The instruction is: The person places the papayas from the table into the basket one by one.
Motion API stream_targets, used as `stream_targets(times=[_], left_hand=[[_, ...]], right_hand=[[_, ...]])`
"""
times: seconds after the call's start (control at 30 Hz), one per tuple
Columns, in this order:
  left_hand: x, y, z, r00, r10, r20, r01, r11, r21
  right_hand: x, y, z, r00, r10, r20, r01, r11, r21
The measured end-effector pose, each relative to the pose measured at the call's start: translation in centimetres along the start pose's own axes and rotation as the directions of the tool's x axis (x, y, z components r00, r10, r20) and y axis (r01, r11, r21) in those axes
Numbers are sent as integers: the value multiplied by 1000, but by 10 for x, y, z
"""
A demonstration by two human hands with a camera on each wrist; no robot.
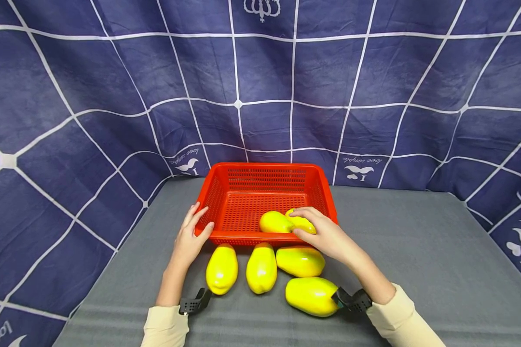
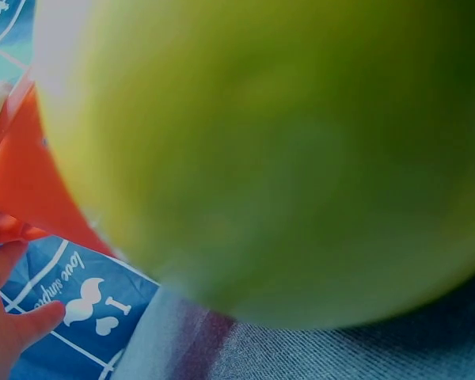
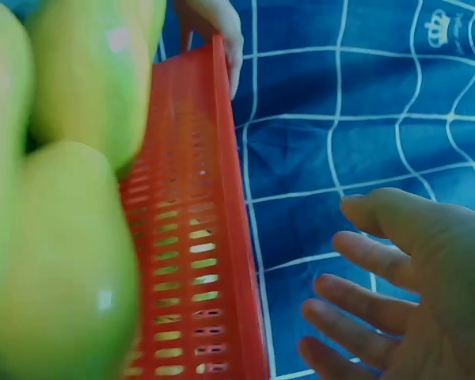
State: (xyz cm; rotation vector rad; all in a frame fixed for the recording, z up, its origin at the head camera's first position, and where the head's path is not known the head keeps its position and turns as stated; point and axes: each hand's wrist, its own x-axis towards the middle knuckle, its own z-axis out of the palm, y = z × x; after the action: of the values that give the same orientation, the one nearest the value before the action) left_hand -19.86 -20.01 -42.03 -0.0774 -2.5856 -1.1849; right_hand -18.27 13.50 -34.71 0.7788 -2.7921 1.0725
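A red perforated basket (image 1: 267,236) stands before me, with two yellow papayas (image 1: 275,222) lying in its near right part. My right hand (image 1: 323,234) is above the near right rim, beside these papayas; in the right wrist view its fingers are spread and hold nothing. My left hand (image 1: 190,241) rests at the basket's left rim with fingers apart. Between my wrists, several more papayas lie on the grey surface in front of the basket, among them a left one (image 1: 222,270) and a front right one (image 1: 311,296). One blurred papaya (image 2: 285,158) fills most of the left wrist view.
A grey cloth surface (image 1: 417,250) extends on both sides of the basket. Behind it hangs a dark blue curtain (image 1: 321,72) with white grid lines. Black straps with small devices (image 1: 195,302) sit on both wrists, the right one close to the front right papaya.
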Motion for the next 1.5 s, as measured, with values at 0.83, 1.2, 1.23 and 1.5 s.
stream_targets(times=[0.83, 1.2, 1.23, 1.5], left_hand=[[0, 1, -1, 1000, -11, 2, 11, 1000, 1], [-1, 1, -1, 1000, -18, 11, 18, 1000, 6], [-1, 1, -1, 1000, -18, 9, 18, 1000, 7], [0, 0, 0, 1000, -2, -3, 2, 1000, 2]], right_hand=[[-115, 38, 43, 985, -172, -19, 157, 938, -307], [-125, 32, 40, 995, -60, 80, 79, 961, -266], [-125, 31, 39, 995, -56, 86, 77, 960, -268], [-119, 20, 21, 980, -195, -34, 177, 939, -294]])
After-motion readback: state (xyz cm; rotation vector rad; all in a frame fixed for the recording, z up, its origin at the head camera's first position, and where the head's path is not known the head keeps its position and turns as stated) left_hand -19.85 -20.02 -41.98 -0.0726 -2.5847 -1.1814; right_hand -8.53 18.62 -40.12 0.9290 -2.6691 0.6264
